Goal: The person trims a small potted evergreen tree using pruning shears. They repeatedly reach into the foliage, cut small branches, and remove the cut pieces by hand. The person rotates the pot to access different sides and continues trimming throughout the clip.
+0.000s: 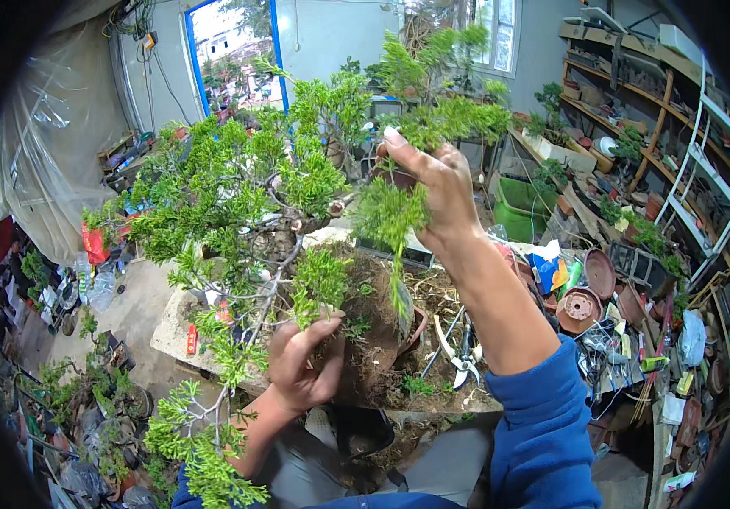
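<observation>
A juniper bonsai (212,195) with dense green foliage and bare, twisting branches spreads across the left and middle of the view, one branch hanging low toward me. My left hand (306,360) is closed at the lower part of the tree, its fingertips pinching a foliage tip (321,284). Raised at the right of the tree, my right hand (441,191) is closed around a leafy juniper branch (390,216). Foliage shows above and below that hand, slightly blurred. The exact grip point is hidden behind the fingers. Brown soil (369,339) shows beneath the tree.
Pruning shears (465,366) lie open on the littered worktable (174,327). A green bin (522,208) stands beyond my right forearm. Brown pots (579,310) and small tools crowd the right side. Farther right are a white ladder (696,170) and loaded shelves (619,81).
</observation>
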### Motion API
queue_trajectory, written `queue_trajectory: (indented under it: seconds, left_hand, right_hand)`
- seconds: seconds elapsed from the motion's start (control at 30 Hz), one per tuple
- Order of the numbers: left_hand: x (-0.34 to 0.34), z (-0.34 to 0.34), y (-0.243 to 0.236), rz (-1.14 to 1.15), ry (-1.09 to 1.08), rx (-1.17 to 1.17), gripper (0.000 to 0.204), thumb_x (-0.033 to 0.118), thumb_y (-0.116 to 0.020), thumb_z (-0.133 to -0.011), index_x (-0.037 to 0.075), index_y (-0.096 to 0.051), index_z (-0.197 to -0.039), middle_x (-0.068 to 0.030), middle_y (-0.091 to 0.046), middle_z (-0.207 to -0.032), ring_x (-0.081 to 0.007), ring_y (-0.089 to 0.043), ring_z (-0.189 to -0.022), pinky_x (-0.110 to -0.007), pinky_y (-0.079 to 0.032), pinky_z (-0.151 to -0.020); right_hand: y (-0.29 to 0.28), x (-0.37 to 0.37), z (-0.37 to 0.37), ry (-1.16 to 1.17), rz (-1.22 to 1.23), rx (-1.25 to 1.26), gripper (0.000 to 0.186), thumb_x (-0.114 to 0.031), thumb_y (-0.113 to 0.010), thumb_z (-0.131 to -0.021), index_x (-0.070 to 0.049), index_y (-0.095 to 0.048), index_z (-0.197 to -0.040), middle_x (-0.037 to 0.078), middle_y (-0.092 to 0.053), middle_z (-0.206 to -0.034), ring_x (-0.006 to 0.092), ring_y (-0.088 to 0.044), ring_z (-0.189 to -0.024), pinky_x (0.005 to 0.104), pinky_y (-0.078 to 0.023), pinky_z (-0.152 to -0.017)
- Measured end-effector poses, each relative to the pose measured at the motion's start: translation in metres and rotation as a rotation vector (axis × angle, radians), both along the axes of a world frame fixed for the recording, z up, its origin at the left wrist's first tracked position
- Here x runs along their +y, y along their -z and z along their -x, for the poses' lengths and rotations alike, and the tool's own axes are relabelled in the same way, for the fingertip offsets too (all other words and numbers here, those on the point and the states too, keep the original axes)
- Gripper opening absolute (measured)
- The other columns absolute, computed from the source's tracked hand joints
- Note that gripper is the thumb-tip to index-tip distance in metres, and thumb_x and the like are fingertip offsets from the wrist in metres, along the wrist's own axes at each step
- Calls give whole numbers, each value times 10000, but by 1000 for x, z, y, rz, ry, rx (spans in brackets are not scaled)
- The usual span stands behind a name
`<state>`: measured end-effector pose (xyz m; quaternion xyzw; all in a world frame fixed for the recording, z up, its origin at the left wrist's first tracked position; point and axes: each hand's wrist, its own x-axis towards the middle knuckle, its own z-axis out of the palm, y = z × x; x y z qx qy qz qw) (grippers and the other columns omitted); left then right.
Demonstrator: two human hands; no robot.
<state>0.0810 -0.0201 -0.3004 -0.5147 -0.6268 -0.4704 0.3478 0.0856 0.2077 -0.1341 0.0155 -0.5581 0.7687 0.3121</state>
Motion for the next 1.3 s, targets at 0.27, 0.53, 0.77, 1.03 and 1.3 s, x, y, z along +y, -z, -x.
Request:
queue_trajectory:
  seconds: [0.27, 0.53, 0.77, 1.03, 1.3]
  left_hand:
    - [23, 8, -3, 121, 26, -64, 420, -50, -730, -799, 7, -631, -1204, -182, -699, -1116, -338, -695, -1018, -422, -560, -880]
    - [29, 16, 0, 116, 15, 26, 333, -87, -706, -782, -23, -657, -1105, -183, -706, -1075, -345, -694, -981, -422, -560, -895]
    - [34, 18, 5, 130, -25, 46, 306, -113, -682, -765, -24, -678, -1058, -170, -713, -1031, -341, -697, -958, -419, -565, -880]
    - [35, 18, 5, 133, -57, 51, 304, -110, -672, -740, -23, -684, -1030, -169, -722, -997, -335, -701, -931, -406, -569, -852]
    - [34, 14, -1, 149, -41, 67, 327, -84, -667, -713, -18, -685, -1033, -181, -717, -1015, -348, -702, -911, -431, -573, -851]
  right_hand:
    - [24, 20, 22, -81, 12, 165, 313, -278, -828, -879, -37, -739, -1058, 82, -735, -1045, 155, -666, -849, 314, -552, -748]
    - [18, 21, 18, -184, -42, 169, 389, -275, -785, -899, 4, -676, -1148, 96, -689, -1084, 198, -624, -1001, 347, -488, -988]
    - [19, 31, 38, -212, -140, 216, 155, -139, -657, -954, -40, -682, -1071, 48, -648, -936, 167, -557, -832, 338, -472, -768]
    - [55, 29, 61, -197, 123, 31, 219, -141, -647, -965, -7, -642, -1139, 80, -668, -1001, 178, -615, -939, 342, -509, -814]
    - [47, 13, 109, -732, 173, 110, 329, -93, -414, -1065, 1, -553, -1348, 107, -697, -1002, 187, -725, -785, 321, -671, -650]
